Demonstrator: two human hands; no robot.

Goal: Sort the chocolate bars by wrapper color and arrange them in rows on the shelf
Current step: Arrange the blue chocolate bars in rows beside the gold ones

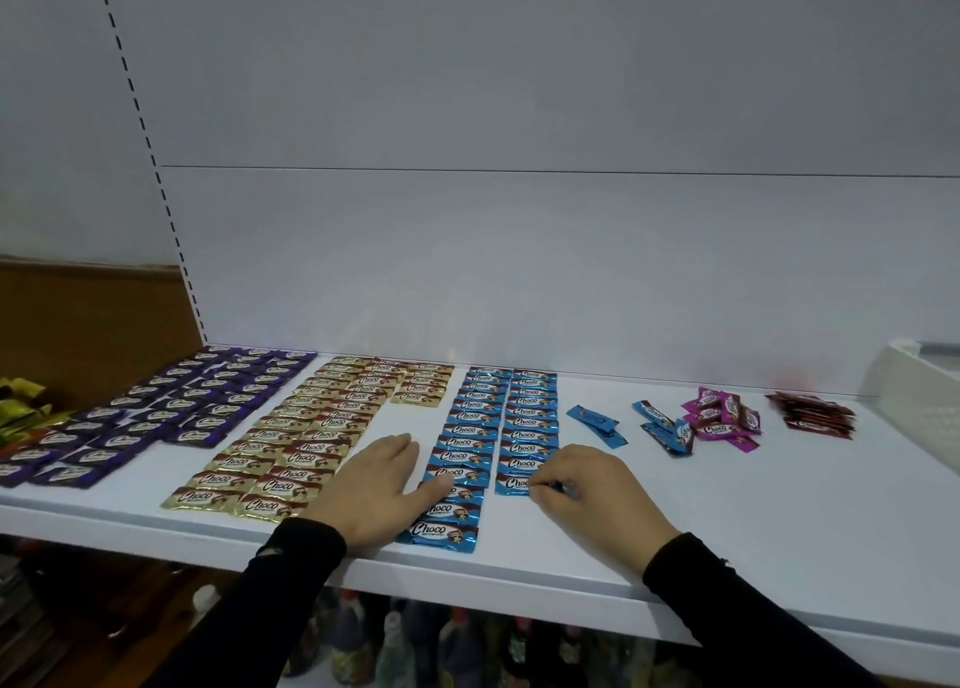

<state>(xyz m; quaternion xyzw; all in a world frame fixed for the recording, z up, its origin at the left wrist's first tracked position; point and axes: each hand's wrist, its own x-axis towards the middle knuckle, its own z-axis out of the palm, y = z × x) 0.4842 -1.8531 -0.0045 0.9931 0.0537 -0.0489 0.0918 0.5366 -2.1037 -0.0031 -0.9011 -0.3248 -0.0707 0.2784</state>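
On the white shelf [727, 505] lie sorted rows of Choco bars: purple bars [171, 412] at the left, gold bars [311, 427] beside them, and two columns of blue bars [493, 417] in the middle. My left hand [374, 490] lies flat with straight fingers, its thumb resting on the left blue column. My right hand [587, 490] has curled fingers pinching the nearest bar of the right blue column [511, 483]. Loose blue bars [597, 425] and a second loose blue group [662, 427], a pink pile [722, 419] and a dark red pile [815, 412] lie to the right.
A white basket [914, 391] stands at the shelf's far right end. Yellow-green packets [21, 401] sit beyond the left end. Bottles [395, 640] stand on the level below the shelf's front edge. A white back panel rises behind the rows.
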